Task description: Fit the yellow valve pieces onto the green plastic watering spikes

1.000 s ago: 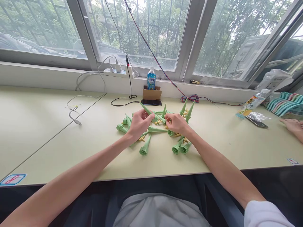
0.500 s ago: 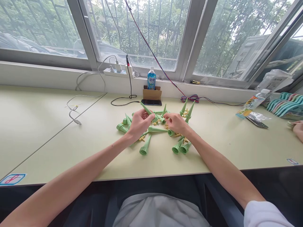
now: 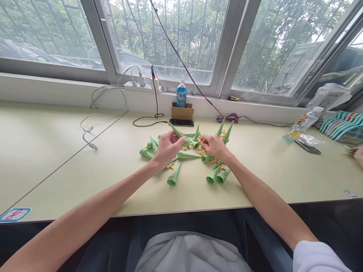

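Note:
A heap of green plastic cones [image 3: 174,176] and small yellow pegs [image 3: 202,151] lies in the middle of the pale table [image 3: 56,151]. My left hand [image 3: 167,148] is closed round one green cone [image 3: 176,131], whose tip points up and to the left. My right hand [image 3: 214,146] reaches into the yellow pegs at the far side of the heap, fingers curled and pinching; what they hold is too small to name. Two cones [image 3: 217,176] lie side by side just below my right wrist.
A phone [image 3: 181,122] lies before a cardboard box [image 3: 182,112] and a blue-labelled bottle [image 3: 181,93] by the window. Cables [image 3: 88,133] trail at the left. A power strip [image 3: 141,86] sits on the sill. Another person's hand [image 3: 357,154], a bottle [image 3: 303,123] and stacked trays [image 3: 342,124] are at right.
My right hand has moved a little up and right, away from my left hand, into the yellow pegs. The other person's hand at the right edge has drawn back.

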A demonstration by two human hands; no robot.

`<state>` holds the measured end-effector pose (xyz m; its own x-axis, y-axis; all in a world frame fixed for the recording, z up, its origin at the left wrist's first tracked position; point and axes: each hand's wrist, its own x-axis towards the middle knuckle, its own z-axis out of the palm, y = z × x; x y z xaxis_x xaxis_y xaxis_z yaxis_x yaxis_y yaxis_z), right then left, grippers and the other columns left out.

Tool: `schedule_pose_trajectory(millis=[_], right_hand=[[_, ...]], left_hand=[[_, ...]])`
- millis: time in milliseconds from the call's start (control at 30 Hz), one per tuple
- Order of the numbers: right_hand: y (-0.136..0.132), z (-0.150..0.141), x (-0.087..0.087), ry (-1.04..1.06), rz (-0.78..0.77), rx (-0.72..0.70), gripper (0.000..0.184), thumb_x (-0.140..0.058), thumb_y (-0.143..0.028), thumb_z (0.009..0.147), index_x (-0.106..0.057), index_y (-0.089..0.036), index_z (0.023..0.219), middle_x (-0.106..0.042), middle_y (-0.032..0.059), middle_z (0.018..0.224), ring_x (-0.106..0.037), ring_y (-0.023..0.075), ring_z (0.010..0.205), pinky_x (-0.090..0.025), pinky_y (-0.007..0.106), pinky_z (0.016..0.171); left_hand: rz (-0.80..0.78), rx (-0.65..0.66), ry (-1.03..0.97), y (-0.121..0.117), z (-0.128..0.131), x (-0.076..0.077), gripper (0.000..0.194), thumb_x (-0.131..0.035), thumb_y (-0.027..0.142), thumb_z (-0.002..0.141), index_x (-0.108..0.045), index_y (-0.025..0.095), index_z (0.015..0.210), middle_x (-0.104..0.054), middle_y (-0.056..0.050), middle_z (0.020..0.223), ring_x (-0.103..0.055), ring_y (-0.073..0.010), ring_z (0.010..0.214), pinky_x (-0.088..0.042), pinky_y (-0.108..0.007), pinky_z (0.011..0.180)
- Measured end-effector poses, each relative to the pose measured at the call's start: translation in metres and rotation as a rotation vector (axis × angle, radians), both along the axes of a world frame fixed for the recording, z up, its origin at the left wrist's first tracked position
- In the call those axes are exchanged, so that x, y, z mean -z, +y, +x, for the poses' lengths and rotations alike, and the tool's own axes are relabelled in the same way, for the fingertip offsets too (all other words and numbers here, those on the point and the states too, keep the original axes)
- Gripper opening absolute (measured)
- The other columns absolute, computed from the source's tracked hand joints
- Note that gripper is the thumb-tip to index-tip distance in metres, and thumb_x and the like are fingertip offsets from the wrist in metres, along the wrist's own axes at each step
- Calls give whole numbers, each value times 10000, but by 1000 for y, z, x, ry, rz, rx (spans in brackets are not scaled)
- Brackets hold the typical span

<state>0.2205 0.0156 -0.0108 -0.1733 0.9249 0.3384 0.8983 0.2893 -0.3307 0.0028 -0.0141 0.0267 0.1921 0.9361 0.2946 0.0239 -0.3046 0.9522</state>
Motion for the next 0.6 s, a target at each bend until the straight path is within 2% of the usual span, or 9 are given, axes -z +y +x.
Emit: schedule_pose_trajectory(millis=[300, 600], right_hand=[[-2, 0, -2, -51, 0, 10, 240, -544, -92, 809, -672, -192, 986, -726, 64, 901, -634, 205, 832, -389, 272, 666], [-2, -1, -1, -125, -119, 29, 259, -553, -97, 824, -652, -203, 1039, -720, 64, 933, -628, 204, 865, -362, 256, 645]], left_hand=[[27, 8, 15, 1, 1, 1, 140, -640, 304, 781, -605, 168, 787, -480, 49, 563, -380, -43, 407, -271, -192, 371], [40, 8, 62, 1, 1, 2, 140, -634, 299, 794, -599, 164, 792, -486, 51, 557, -380, -43, 421, -301, -201, 413]])
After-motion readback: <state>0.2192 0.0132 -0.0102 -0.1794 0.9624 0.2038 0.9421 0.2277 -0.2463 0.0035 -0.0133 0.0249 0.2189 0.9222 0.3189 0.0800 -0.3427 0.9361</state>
